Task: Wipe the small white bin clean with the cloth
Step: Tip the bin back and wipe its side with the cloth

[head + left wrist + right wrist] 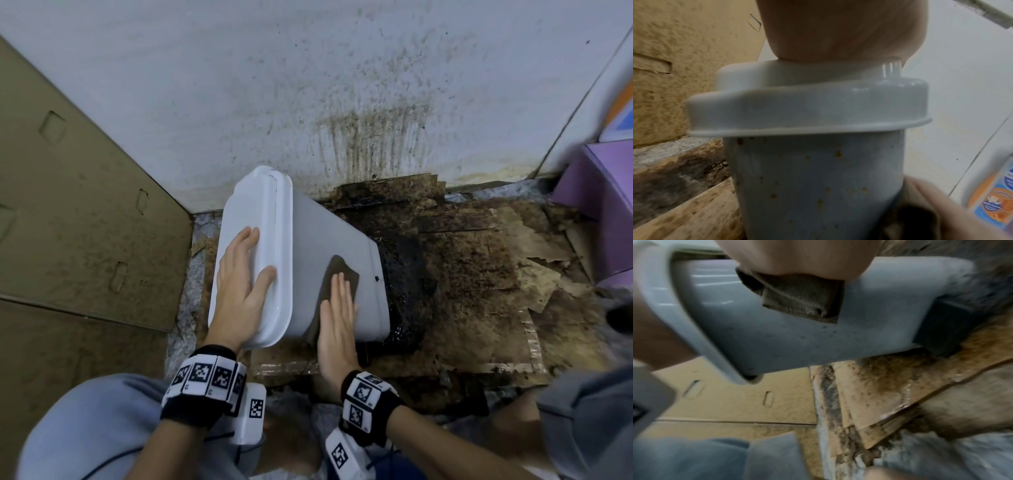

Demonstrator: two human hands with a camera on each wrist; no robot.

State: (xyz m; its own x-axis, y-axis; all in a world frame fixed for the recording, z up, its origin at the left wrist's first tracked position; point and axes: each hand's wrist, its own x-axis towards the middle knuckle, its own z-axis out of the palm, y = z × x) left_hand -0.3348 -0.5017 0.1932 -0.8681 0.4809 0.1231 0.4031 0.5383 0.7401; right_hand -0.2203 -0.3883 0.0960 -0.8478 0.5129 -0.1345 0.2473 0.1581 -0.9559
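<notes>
Small white bin (318,240) tilted over on its side, lidded top toward the cardboard panel (68,192) at left, base toward the dark, wet patch of stained cardboard (479,274) spread over the floor

Left hand (239,274) laid flat on the bin's lid (253,219), fingers straight and spread wide, thumb lying toward the lid's rim, gripping nothing

Right hand (337,318) pressed flat onto the dark cloth (342,270), fingers straight and close together, holding the cloth against the bin's upturned side wall; cloth folded, one edge showing past the fingertips

Seen from the left wrist: brown specks dotted over the bin's side wall (813,178) below the lid flange, palm resting on the raised top of the lid

Seen from the right wrist: cloth (797,300) ribbed and brownish, folded double, sandwiched between palm and bin wall (777,337); faint small spots on the wall just below the cloth

Behind the bin, a pale wall (308,85) with a streaked brown stain running down to the floor

At far right, a purple box (603,192), well apart from the bin

Grey trousers (85,428) in the foreground, marker-tagged bands on both wrists
</notes>
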